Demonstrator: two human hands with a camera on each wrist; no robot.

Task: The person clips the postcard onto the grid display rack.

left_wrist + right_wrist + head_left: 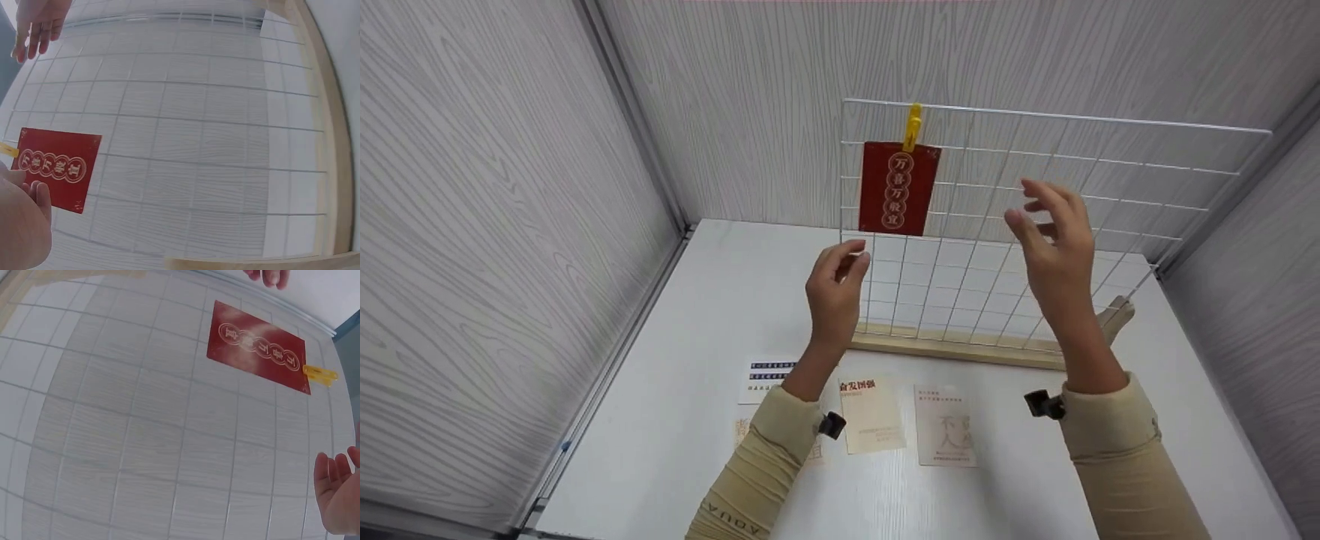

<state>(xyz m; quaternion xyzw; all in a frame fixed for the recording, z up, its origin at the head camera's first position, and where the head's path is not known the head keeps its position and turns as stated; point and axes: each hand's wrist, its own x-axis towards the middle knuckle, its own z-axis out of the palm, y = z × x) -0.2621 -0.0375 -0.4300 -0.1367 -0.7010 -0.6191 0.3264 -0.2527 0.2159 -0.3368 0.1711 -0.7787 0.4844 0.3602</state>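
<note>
- Left hand [834, 289]: relaxed, nothing held, thumb and forefinger bent toward each other, just below the lower left corner of the red card and apart from it.
- Right hand [1057, 240]: likewise empty, raised higher, fingers loosely bent with a gap to the thumb, in front of the wires, well to the right of the red card.
- Both forearms reaching forward and up in tan sleeves [1117, 450], wrists held well above the table.
- Between and beyond the hands: the red card [892, 187], hanging near the upper left of the wire rack [1057, 116], with a yellow clip [913, 127] on its top edge, up by the top bar.
- Step in hand, by judgement: hanging the card, apparently done, with both hands free of it.
- Next move, if for another card: probably calls for lowering one hand to the table and pinching a flat edge, plus a second clip, not visible here.
- Under the rack: a wooden base [952, 350].
- Nearer, flat on the white table [660, 420]: a cream card [874, 416], a pale card [945, 442], and others partly behind the left arm.
</note>
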